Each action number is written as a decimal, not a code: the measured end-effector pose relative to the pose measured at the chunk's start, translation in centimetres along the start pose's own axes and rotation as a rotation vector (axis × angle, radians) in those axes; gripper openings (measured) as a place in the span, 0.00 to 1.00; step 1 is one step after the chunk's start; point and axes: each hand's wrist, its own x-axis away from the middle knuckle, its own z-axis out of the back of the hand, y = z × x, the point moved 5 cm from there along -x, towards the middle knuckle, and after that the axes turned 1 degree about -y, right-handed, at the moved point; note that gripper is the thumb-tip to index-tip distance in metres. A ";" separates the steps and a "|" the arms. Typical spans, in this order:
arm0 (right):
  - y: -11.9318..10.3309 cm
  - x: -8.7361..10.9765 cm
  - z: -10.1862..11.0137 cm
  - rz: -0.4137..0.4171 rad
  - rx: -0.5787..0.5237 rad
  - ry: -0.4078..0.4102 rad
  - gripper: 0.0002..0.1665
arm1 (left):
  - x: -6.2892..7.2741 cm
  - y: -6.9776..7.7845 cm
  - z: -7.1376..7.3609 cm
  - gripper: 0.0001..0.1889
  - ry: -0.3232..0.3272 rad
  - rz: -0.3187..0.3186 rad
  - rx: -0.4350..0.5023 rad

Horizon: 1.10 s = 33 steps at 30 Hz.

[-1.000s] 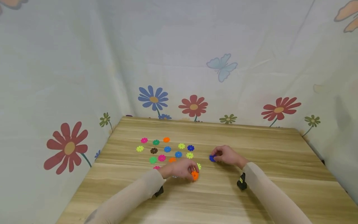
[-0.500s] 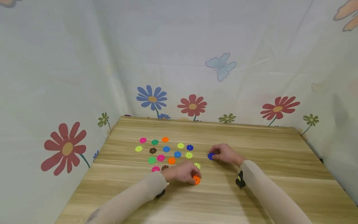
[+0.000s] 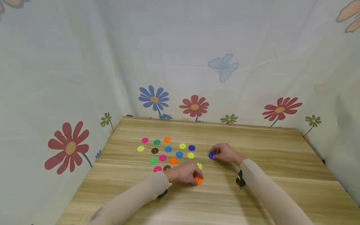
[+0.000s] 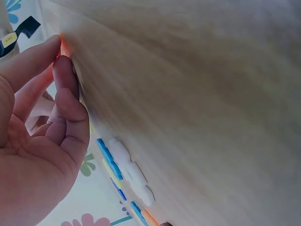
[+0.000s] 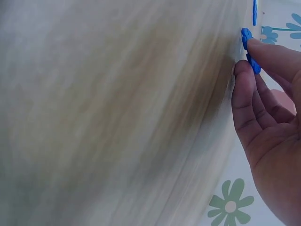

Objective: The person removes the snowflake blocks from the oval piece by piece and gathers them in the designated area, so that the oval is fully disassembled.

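Note:
My left hand (image 3: pixel 187 172) pinches an orange notched plastic disc (image 3: pixel 198 180) between thumb and fingers, low over the table at the near right of the disc group. In the left wrist view, the fingers of my left hand (image 4: pixel 51 108) almost fully cover it, leaving just an orange glow at the tips. Farther right and back, my right hand (image 3: pixel 227 153) pinches a dark blue notched disc (image 3: pixel 212 155). The right wrist view has this blue disc (image 5: pixel 250 52) edge-on between thumb and fingertips, close to the tabletop.
Several loose notched discs lie flat left of the hands, among them a pink disc (image 3: pixel 144 140), a brown disc (image 3: pixel 155 150) and a yellow-green disc (image 3: pixel 191 155). In the left wrist view a white disc (image 4: pixel 131 172) shows. Flower-printed cloth (image 3: pixel 180 62) surrounds the wooden table (image 3: pixel 239 134).
My left hand has shifted slightly right and nearer with the orange disc. My right hand has slid the blue disc a little left and farther back. Both discs are held throughout.

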 end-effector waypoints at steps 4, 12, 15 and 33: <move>0.0 0.0 0.0 0.002 0.022 0.003 0.13 | -0.1 0.2 0.0 0.13 0.011 -0.017 -0.031; 0.1 -0.1 -0.3 -0.007 0.028 -0.005 0.13 | -0.2 -0.1 -0.3 0.14 0.009 -0.012 -0.021; 0.1 -0.1 -0.2 -0.009 0.036 -0.001 0.12 | -0.2 -0.2 -0.3 0.13 0.019 -0.001 -0.014; 0.2 -0.5 -0.4 -0.004 0.076 -0.028 0.12 | -0.4 -0.5 -0.2 0.11 0.010 0.015 -0.001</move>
